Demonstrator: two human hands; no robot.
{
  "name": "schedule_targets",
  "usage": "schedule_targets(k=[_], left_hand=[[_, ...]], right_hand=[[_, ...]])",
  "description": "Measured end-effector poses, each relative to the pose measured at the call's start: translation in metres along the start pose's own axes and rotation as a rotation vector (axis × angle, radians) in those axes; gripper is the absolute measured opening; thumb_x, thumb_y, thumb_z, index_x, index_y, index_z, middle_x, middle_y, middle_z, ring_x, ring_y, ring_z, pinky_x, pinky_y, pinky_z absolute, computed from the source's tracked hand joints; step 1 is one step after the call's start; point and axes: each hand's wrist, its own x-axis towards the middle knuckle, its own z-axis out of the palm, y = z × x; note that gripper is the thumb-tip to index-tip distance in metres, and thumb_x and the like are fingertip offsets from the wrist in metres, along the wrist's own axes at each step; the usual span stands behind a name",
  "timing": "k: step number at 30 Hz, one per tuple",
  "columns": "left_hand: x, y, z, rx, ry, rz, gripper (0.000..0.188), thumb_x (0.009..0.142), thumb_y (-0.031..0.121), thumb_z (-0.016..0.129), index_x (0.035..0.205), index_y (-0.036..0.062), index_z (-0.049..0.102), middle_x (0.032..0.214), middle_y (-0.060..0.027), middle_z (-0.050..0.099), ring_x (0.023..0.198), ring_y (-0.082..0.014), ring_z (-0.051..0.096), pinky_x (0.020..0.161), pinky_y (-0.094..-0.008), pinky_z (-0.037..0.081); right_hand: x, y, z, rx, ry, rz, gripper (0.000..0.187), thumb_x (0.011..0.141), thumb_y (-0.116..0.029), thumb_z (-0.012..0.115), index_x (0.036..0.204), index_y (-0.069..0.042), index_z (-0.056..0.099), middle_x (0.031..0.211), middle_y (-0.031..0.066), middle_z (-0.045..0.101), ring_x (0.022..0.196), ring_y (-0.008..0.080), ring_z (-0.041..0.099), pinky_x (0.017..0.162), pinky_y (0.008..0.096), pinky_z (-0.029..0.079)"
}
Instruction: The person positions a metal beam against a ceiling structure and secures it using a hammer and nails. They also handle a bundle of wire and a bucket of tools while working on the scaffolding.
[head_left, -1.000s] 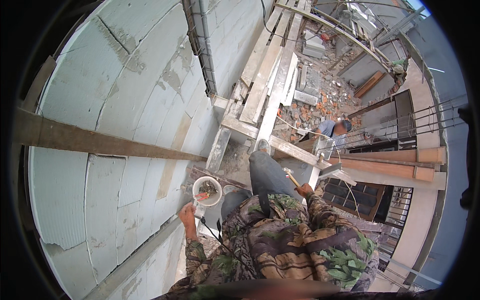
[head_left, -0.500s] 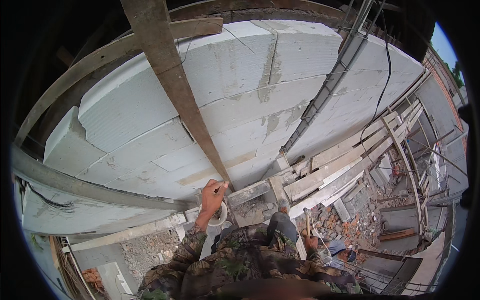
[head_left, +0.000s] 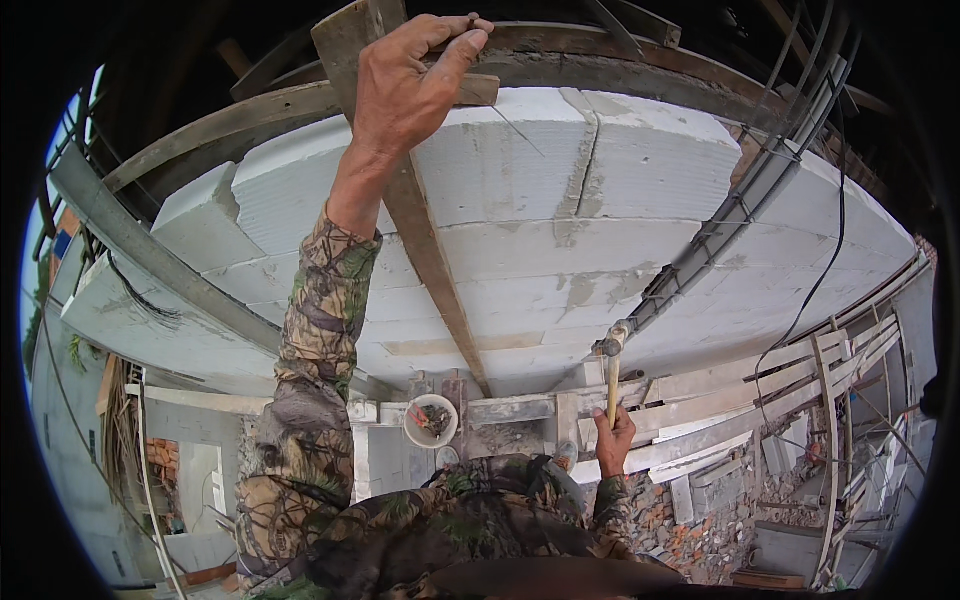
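My left hand is raised at the top, in front of the upper part of a long upright wooden plank. Thumb and fingers pinch a small nail, with its end showing past the fingertips. Lower right, my right hand grips the wooden handle of a hammer, its metal head pointing up and away from me. A white bucket with small dark pieces and something reddish inside stands below, near my feet. The plank leans against the white block wall.
A horizontal board runs along the wall top behind the plank. A steel rebar column and a hanging black cable are to the right. Scaffold planks extend right, above brick rubble. A grey beam crosses at left.
My left hand has risen from above the bucket to the plank's upper part, still pinching. My right hand has come up and forward with the hammer. The view has shifted upward.
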Motion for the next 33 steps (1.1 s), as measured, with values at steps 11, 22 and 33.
schedule_targets(k=[11, 22, 33], left_hand=[[-0.025, -0.063, 0.066, -0.632, -0.296, -0.666, 0.028, 0.100, 0.027, 0.067, 0.109, 0.0015, 0.075, 0.096, -0.0060, 0.074, 0.088, -0.0126, 0.070, 0.082, -0.0257, 0.057], [0.017, -0.042, 0.040, 0.165, -0.225, -0.402, 0.036, 0.091, 0.039, 0.073, 0.109, 0.0086, 0.080, 0.099, -0.0107, 0.078, 0.093, -0.0232, 0.074, 0.087, -0.0365, 0.057], [0.005, -0.065, 0.047, 0.310, -0.374, -0.430, 0.028, 0.083, 0.037, 0.075, 0.099, 0.0149, 0.083, 0.107, -0.0088, 0.078, 0.100, -0.0298, 0.073, 0.095, -0.0395, 0.054]], right_hand=[[0.015, -0.048, 0.008, 0.024, -0.164, -0.159, 0.032, 0.087, -0.015, 0.077, 0.072, -0.004, 0.052, 0.061, -0.0041, 0.041, 0.061, 0.0068, 0.035, 0.053, 0.0283, 0.030], [0.018, -0.094, -0.021, 0.047, -0.140, -0.208, 0.019, 0.095, -0.019, 0.066, 0.090, 0.000, 0.062, 0.063, -0.0030, 0.047, 0.058, 0.0076, 0.042, 0.054, 0.0277, 0.035], [0.045, -0.148, -0.005, 0.190, -0.228, -0.226, 0.029, 0.105, -0.030, 0.054, 0.105, -0.001, 0.057, 0.060, -0.0013, 0.050, 0.049, 0.0059, 0.044, 0.047, 0.0243, 0.034]])
